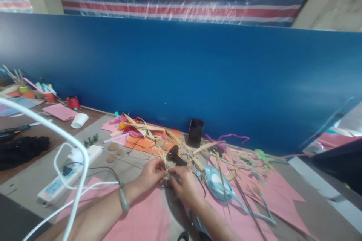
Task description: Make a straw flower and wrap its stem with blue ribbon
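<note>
Near the lower middle, my left hand and my right hand meet with fingertips pinched close together. What lies between the fingertips is too small and blurred to name. Just beyond them is a black tool, maybe a glue gun, beside pale thin strips. Pink paper lies under my forearms. A roll of light blue ribbon sits to the right of my right hand. Small round brown discs lie to the left, beyond my left hand.
A dark phone leans against the blue partition. A power strip and a white cable are at the left. Orange paper bears strips; more scraps cover pink sheets at right. A white cup lies at far left.
</note>
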`<state>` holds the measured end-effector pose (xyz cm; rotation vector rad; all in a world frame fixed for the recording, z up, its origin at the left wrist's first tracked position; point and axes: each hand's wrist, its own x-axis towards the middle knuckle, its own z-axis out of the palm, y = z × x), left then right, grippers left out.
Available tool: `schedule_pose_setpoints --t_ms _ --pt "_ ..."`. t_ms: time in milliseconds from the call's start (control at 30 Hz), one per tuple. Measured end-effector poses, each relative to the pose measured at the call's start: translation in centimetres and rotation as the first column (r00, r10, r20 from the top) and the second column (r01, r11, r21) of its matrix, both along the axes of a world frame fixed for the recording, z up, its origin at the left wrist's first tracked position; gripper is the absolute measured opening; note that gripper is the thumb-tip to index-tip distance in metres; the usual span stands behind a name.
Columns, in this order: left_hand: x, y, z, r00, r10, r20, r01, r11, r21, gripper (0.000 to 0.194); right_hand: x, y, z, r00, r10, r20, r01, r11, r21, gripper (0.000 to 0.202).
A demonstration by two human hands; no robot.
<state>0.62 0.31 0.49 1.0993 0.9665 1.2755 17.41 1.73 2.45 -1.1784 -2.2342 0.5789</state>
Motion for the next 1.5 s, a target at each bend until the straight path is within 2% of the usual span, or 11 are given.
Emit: schedule_pose_setpoints --t_ms 133,233,467,700,833,1000,1333,1500 --pt "0.0 0.2 -0.5 0.998 -0.003 -0.061 0.003 1.000 0.000 0.034 0.2 0.1 -0.8 0.999 -0.021 -0.024 0.019 0.998 -0.056 0.017" --pt "0.1 0.2 -0.6 0.993 0.004 -0.122 -0.005 1.000 -0.004 0.031 0.3 0.2 -0.6 0.999 -0.012 -0.051 0.007 0.995 -0.097 0.018" --pt "0.1 0.1 -0.6 0.982 -0.001 -0.188 0.002 1.000 0.006 0.026 0.4 -0.1 -0.1 0.994 0.011 -0.107 -0.020 0.997 -0.076 0.018" --pt "0.1 -0.1 0.0 0.973 0.045 -0.225 -0.047 0.999 -0.003 0.023 0.3 -0.2 0.0 0.993 0.026 -0.119 -0.035 0.996 -0.076 0.019" --pt "0.2 -0.1 0.0 0.978 0.059 -0.201 -0.063 0.998 -0.014 0.023 0.1 -0.6 0.1 0.997 -0.014 -0.074 0.013 1.000 -0.020 0.007" --pt "0.2 -0.3 -0.2 0.982 0.054 -0.179 -0.058 0.998 -0.019 0.027 0.0 -0.9 -0.2 0.996 -0.078 -0.033 0.080 0.996 0.051 0.002" --pt "0.3 -0.3 0.5 0.977 0.107 -0.186 -0.111 0.994 -0.011 0.031 -0.2 -1.0 -1.0 0.997 -0.066 -0.039 0.073 0.970 0.234 0.004" --pt "0.2 -0.4 0.5 0.974 0.106 -0.200 -0.109 0.994 -0.003 0.032 -0.3 -1.2 -0.9 0.997 -0.067 -0.042 0.076 0.959 0.273 0.003"
